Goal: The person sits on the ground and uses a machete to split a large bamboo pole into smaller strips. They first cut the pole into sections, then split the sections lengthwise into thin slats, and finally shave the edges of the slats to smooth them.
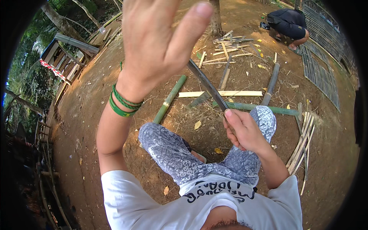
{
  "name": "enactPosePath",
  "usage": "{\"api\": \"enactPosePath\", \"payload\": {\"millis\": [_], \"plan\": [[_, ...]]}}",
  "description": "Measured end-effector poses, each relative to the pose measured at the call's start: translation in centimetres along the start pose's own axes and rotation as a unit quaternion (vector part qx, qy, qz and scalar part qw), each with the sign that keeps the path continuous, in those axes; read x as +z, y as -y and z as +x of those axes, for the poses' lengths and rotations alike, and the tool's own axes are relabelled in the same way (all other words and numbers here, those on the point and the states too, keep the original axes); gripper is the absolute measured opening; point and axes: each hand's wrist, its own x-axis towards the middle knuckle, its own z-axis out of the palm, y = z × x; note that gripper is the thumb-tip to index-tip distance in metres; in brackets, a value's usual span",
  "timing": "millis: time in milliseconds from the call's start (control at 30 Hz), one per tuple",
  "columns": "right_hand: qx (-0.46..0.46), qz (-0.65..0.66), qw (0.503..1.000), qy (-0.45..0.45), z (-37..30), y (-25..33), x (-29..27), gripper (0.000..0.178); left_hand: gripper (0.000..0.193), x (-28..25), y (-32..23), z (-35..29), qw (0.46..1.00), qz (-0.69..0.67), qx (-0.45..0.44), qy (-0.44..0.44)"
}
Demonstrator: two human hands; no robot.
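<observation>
My left hand (153, 50) is raised close to the camera, with green bands around its wrist. Its thumb sticks out to the side, and the other fingertips are cut off by the top of the picture; nothing shows in it. My right hand (245, 128) is wrapped around the grip of a machete (207, 85) above my right knee. The long dark blade slants up and left, its far end passing behind my left hand. Below the blade, a pale split bamboo strip (241, 93) lies across the ground near green bamboo poles (170, 97).
Split bamboo strips (303, 143) lie at my right, and more pieces (230, 50) are heaped by a tree trunk (215, 17). Another person (287, 23) bends over at the far right, beside a slatted bamboo panel (320, 76). A small shelter (61, 57) stands far left.
</observation>
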Motion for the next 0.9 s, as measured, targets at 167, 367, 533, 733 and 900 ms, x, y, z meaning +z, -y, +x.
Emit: {"api": "enactPosePath", "payload": {"millis": [167,367,533,733,900], "plan": [[0.015,0.027,0.999,0.03,-0.2,0.4,0.5,0.048,0.021,1.4,-6.7,-10.7,0.88,-0.234,-0.331,-0.248],[-0.02,-0.027,0.999,-0.012,-0.4,-0.2,1.0,0.039,0.054,6.9,-14.3,-20.0,0.716,-0.488,-0.499,-0.011],[-0.091,-0.058,0.99,-0.092,-0.7,-0.7,1.3,0.027,0.03,8.0,-15.3,-21.1,0.649,-0.558,-0.517,-0.015],[-0.117,-0.084,0.982,-0.119,0.3,-0.9,0.9,0.023,0.035,8.9,-15.3,-20.7,0.707,-0.507,-0.491,-0.051],[-0.167,-0.123,0.962,-0.179,1.0,-0.5,1.5,0.019,0.037,9.2,-14.8,-20.9,0.699,-0.502,-0.501,-0.085]]}}
